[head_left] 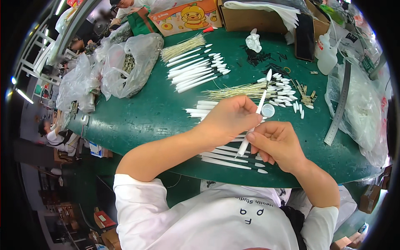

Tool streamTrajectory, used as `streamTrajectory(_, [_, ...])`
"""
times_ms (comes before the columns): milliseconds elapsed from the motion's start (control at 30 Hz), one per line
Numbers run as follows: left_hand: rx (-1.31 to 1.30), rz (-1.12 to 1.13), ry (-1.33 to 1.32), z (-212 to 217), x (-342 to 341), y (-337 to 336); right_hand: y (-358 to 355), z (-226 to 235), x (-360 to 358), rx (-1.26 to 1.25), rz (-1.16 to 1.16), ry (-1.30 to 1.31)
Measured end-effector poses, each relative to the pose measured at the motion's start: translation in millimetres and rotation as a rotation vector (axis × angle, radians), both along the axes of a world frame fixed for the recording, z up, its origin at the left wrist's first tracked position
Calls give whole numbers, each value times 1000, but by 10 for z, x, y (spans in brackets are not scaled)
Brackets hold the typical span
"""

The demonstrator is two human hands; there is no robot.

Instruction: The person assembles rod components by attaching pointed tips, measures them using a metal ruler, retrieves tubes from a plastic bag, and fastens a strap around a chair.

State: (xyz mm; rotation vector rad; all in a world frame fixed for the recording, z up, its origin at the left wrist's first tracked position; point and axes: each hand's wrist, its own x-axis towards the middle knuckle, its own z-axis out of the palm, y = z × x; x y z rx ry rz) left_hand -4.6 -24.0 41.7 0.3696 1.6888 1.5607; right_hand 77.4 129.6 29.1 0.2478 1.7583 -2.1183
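Note:
Both hands hold one slim white tapered stick (255,121) with a white cap at its far tip, slanting up over the green table (137,116). My left hand (230,118) pinches its middle. My right hand (277,142) grips its lower end. Beneath the hands lie several finished white sticks (227,160) in a row. Just beyond the held stick sits a small round white lid (268,110). Behind it are a bundle of thin pale wooden skewers (239,91) and a heap of small white caps (283,93).
More white sticks (193,73) and skewers lie at the back. Clear plastic bags (129,64) stand at the left and right (362,112). A metal ruler (339,108), a plastic bottle (327,58), a black phone (305,36), small black parts and cardboard boxes (187,16) ring the far side. Another person sits at far left.

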Motion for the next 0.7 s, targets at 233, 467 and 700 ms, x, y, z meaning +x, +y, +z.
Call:
streamTrajectory(233, [-192,-33,312,46,-586,-348,50,-42,30,-9,-1,59])
streamTrajectory(467, [-569,92,1161,-90,-1642,-897,52,-65,63,4,-14,115])
streamTrajectory(700, [-728,48,1503,-379,-2278,-1024,89,-132,41,15,-32,138])
